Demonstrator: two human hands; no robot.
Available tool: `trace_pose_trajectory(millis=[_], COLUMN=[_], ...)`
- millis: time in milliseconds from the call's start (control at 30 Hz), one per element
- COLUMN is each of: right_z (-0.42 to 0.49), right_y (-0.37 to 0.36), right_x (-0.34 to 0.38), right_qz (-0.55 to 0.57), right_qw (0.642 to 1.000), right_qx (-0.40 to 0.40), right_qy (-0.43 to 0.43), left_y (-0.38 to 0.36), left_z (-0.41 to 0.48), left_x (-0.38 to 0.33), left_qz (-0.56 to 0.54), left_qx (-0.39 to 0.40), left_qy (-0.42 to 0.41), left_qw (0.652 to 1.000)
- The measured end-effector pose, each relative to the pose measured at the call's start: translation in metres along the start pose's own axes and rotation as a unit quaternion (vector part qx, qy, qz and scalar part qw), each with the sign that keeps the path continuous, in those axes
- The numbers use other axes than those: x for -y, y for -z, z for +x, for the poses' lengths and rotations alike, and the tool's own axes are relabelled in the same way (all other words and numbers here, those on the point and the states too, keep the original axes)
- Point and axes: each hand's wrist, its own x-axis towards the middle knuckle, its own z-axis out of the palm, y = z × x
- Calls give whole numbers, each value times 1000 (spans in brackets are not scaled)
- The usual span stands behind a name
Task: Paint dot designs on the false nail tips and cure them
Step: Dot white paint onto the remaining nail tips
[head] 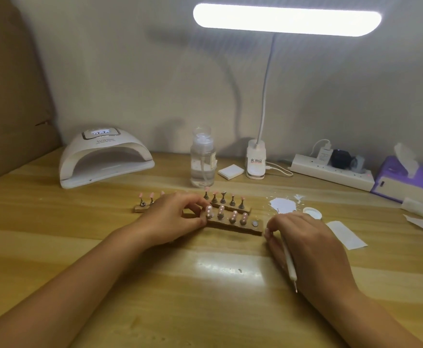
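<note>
Okay, the front strip sits mid-table with four pink nail tips upright on it, white dots on each. Your left hand is at the strip's 9 o'clock end, fingers curled, pinching the leftmost tip's stand. Your right hand rests at 3 o'clock, curled round the dotting pen, its metal tip pointing to 12. The white paint puddle is at 2 o'clock, with a cap just beside it. The back strip is at 12. The cure lamp is far out at 10, the pump bottle at 12.
</note>
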Motion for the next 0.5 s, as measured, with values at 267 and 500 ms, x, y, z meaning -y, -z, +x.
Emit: trace_pose_trajectory(millis=[267,500], right_z=[-2,-1], right_y=[-2,-5], right_x=[-2,-2], right_qz=[56,141], right_qw=[998,988], right_qx=[-9,-56], right_qy=[3,-17], left_y=[-5,4], left_z=[-1,-8], left_x=[-3,-47], left_qz=[93,13], left_qx=[-55,-85], left_qy=[5,-24], left_qw=[994,996])
